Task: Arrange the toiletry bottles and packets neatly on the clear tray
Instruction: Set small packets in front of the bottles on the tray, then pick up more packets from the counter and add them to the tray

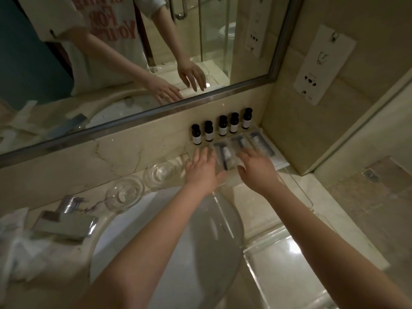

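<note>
While both hands lie palm-down on the clear tray (296, 186), neither one grips anything. The tray sits on the marble counter at 3 o'clock of the sink basin (160, 246), pushed into the corner under the mirror (133, 63).

My left hand (204, 172) has its fingers straight and spread. It lies flat at 9 o'clock of the razor packet (223, 156), with the thumb touching that packet's near corner. My right hand (256, 168) has its fingers straight and fanned, the tips over the second razor packet (240, 144). The tips are motion-blurred, so I can't tell whether they press or just touch. The right thumb is just beside the first packet's near edge. A third packet (259, 141) lies at 3 o'clock of the second one, close to the side wall, and its contents are unclear.

Five small dark bottles (223, 127) with white labels stand upright in a row at 12 o'clock of the packets, along the tray's back edge against the wall. The three packets lie side by side in front of them.

Two glass dishes (159, 172) sit at 9 o'clock of the left hand on the basin ledge. Further round at 8 o'clock are foil packets (64, 224) and a white cloth (13, 241). A socket panel (321, 65) is on the wall at 1 o'clock.
</note>
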`<state>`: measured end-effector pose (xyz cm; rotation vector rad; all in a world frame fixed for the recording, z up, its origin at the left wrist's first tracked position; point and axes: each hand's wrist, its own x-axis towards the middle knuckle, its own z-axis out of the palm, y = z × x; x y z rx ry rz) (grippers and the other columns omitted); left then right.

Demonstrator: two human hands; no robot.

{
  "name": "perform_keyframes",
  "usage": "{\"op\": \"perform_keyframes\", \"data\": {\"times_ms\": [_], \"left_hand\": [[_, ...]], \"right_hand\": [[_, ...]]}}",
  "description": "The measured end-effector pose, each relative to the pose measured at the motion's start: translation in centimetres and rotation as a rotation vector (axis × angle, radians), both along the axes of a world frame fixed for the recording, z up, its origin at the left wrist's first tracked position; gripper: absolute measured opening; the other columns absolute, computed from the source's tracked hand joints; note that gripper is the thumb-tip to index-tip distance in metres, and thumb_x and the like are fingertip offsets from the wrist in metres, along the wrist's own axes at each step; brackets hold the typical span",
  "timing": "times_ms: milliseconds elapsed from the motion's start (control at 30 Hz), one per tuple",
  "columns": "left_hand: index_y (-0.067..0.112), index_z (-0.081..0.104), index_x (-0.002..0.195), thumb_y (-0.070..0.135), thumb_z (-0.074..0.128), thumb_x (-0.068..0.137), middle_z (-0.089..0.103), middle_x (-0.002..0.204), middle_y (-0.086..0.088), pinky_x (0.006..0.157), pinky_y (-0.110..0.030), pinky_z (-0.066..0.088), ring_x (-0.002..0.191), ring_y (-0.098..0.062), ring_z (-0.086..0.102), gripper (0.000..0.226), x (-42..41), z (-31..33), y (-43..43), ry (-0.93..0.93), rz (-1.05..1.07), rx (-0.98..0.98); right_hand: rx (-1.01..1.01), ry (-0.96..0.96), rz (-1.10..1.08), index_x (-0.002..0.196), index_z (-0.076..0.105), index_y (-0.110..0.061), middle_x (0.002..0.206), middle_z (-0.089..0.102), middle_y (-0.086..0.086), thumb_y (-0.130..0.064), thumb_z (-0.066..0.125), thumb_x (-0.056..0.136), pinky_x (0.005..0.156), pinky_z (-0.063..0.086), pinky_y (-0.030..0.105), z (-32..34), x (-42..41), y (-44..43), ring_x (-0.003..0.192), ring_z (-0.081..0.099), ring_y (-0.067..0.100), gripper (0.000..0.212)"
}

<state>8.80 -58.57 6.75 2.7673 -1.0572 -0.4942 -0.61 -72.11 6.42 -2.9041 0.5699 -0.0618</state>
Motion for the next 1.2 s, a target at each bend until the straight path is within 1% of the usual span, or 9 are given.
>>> {"op": "perform_keyframes", "data": {"times_ms": [167,367,467,567,700,867,967,1033,1200], "left_hand": [[0.017,0.023,0.147,0.051,0.038,0.093,0.015,0.158,-0.006,0.117,-0.049,0.013,0.146,-0.025,0.007,0.065,-1.6,2.6,7.3,-0.079,0.046,-0.094],[0.016,0.041,0.137,0.045,0.045,0.092,0.033,0.149,-0.005,0.111,-0.041,0.022,0.140,-0.025,0.023,0.054,-4.5,3.8,18.4,-0.140,0.171,-0.087],[0.015,0.046,0.134,0.044,0.046,0.091,0.039,0.145,-0.007,0.108,-0.038,0.027,0.136,-0.026,0.030,0.052,-5.5,3.5,23.2,-0.151,0.237,-0.078],[0.014,0.049,0.132,0.043,0.048,0.091,0.043,0.142,-0.009,0.106,-0.038,0.031,0.133,-0.028,0.034,0.051,-6.4,2.6,28.8,-0.117,0.314,-0.039],[0.013,0.051,0.129,0.044,0.048,0.090,0.046,0.138,-0.008,0.102,-0.038,0.034,0.129,-0.028,0.037,0.049,-7.2,1.5,35.9,-0.060,0.433,0.021],[0.009,0.049,0.132,0.044,0.049,0.091,0.047,0.139,-0.011,0.104,-0.041,0.039,0.127,-0.030,0.042,0.054,-6.8,-0.6,44.7,0.074,0.652,0.016],[0.009,0.047,0.135,0.041,0.052,0.091,0.047,0.141,-0.012,0.107,-0.040,0.037,0.129,-0.030,0.043,0.054,-5.7,-1.7,48.9,0.146,0.796,-0.015],[0.009,0.049,0.133,0.038,0.054,0.090,0.049,0.139,-0.013,0.105,-0.040,0.039,0.126,-0.031,0.046,0.052,-4.4,-2.3,51.1,0.159,0.865,-0.057],[0.004,0.055,0.123,0.033,0.051,0.090,0.058,0.123,-0.017,0.091,-0.039,0.048,0.110,-0.034,0.055,0.043,0.6,-2.1,54.5,0.192,0.950,-0.102]], "right_hand": [[0.040,-0.099,0.058,0.123,0.058,-0.010,0.128,0.057,0.009,-0.020,0.056,0.087,0.084,0.048,0.039,2.0,-1.8,5.0,0.115,0.052,0.031,0.037],[0.091,-0.136,0.215,0.122,0.059,-0.012,0.123,0.061,0.008,-0.022,0.058,0.086,0.085,0.048,0.039,3.4,-3.1,14.2,0.109,0.057,0.032,0.037],[0.123,-0.130,0.285,0.122,0.060,-0.012,0.123,0.061,0.008,-0.023,0.057,0.087,0.088,0.047,0.038,3.4,-3.2,18.8,0.110,0.057,0.031,0.036],[0.160,-0.069,0.368,0.125,0.058,-0.014,0.128,0.058,0.006,-0.024,0.055,0.089,0.093,0.045,0.038,2.6,-3.1,24.3,0.115,0.054,0.029,0.037],[0.183,0.035,0.484,0.129,0.053,-0.018,0.132,0.055,0.003,-0.026,0.051,0.092,0.090,0.044,0.035,1.2,-2.5,31.4,0.117,0.051,0.026,0.038],[0.185,0.160,0.602,0.131,0.050,-0.019,0.132,0.054,0.004,-0.027,0.048,0.092,0.093,0.044,0.036,-0.7,-0.9,38.8,0.117,0.050,0.026,0.039],[0.205,0.214,0.623,0.130,0.050,-0.018,0.128,0.055,0.007,-0.027,0.048,0.092,0.091,0.045,0.036,-1.8,0.7,42.1,0.115,0.051,0.028,0.040],[0.218,0.235,0.617,0.129,0.051,-0.016,0.125,0.056,0.008,-0.026,0.049,0.091,0.091,0.046,0.037,-2.3,2.2,43.9,0.113,0.052,0.028,0.039],[0.265,0.293,0.585,0.132,0.046,-0.013,0.128,0.055,0.012,-0.028,0.052,0.090,0.091,0.049,0.041,-2.8,7.3,47.3,0.114,0.053,0.030,0.045]]}}
